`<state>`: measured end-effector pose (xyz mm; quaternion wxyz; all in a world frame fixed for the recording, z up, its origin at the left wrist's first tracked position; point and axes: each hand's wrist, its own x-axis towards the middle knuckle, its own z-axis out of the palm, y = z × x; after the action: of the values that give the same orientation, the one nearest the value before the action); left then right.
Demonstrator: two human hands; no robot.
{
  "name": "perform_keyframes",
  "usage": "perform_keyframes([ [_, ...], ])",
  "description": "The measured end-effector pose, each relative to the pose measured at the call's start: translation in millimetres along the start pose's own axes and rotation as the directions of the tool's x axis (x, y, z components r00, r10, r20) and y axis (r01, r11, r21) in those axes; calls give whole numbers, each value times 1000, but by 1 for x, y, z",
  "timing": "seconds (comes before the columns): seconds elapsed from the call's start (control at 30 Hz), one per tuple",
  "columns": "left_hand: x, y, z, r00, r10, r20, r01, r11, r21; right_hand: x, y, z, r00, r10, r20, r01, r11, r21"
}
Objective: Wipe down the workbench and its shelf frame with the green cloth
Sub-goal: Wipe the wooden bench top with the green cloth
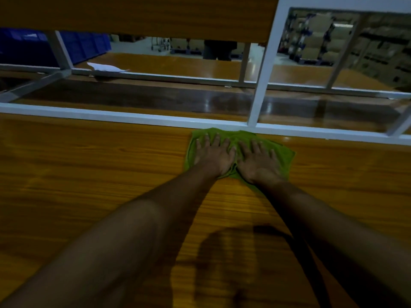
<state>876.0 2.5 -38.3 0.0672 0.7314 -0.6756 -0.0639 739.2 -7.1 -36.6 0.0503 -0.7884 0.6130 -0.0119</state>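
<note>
Pressing flat, 2 open hands (235, 157) pin green cloth (283, 153) against white frame rail (111, 114).

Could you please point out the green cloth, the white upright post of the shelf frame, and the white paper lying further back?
green cloth (282, 152), head view, bare right part beside the right hand.
white upright post (265, 70), head view, mid-height.
white paper (104, 67), head view, its middle.

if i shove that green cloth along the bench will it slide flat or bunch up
Probably bunches: the green cloth already wrinkles between the left hand and right hand, so it looks soft and floppy. The glossy workbench likely lets it glide. Flat palms should keep it spread.
</note>
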Motion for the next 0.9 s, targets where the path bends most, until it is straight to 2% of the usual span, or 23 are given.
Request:
perform_keyframes([
  [0.27, -33, 2, 0, 987, 151, 48, -151, 988, -14, -50, -10, 6, 988, 153, -26, -153, 988, -7],
  [0.43, -70, -23, -5, 981, 189, 47, -188, 982, -35, -81, -42, 13, 975, 220, -19, -220, 975, -13],
  [0.63, -109, -95, -19, 989, 143, 31, -141, 988, -55, -104, -117, 22, 988, 154, -28, -155, 988, -1],
  [0.9, -113, -226, -40, 999, -31, -14, 31, 1000, -1, -63, -247, 30, 1000, -17, 10, 17, 1000, 13],
])
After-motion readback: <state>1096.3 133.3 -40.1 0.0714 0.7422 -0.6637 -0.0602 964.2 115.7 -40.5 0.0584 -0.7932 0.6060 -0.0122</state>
